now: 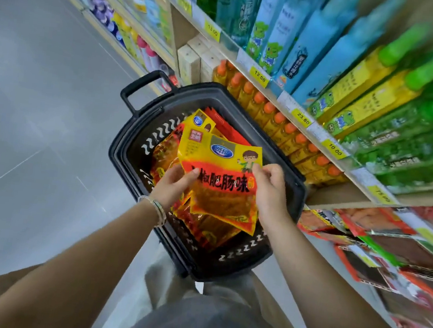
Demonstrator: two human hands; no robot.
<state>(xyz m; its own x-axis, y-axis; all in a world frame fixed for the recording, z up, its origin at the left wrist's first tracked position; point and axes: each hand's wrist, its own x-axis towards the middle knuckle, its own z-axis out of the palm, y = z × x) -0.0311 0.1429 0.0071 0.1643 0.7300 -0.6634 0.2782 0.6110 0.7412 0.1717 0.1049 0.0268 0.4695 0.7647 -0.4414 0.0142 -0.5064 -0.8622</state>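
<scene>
- Yellow-and-red snack packet (221, 180) is being held up above a black shopping basket (129, 140), face towards the camera, slightly tilted.
- Left edge of the packet is being gripped by the left hand (173, 186): the thumb is being pressed on the front and the fingers are being kept behind the packet, so the grip is closed on it.
- Right edge is being pinched by the right hand (270, 189), just beside the printed cartoon figure; this grip is also closed on the packet, with the fingers curled.
- Several more packets of the same kind (210, 230) are being carried in the basket, stacked loosely and overlapping, directly under the held one.
- Basket handle (140, 87) is being kept raised at the far end, away from the person.
- A beaded bracelet (157, 211) is being worn on the left wrist.
- On the shelf (349, 176) to the right, a row of bottles with orange caps (281, 125) is being displayed just beside the basket; blue and green bottles (318, 40) are being displayed on the level above, blurred towards the frame edge.
- Yellow price tags (259, 77) are being shown along the shelf edges.
- Red packets (389, 251) are being displayed on the lower level at right.
- Grey floor (29, 88) is being seen to the left.
</scene>
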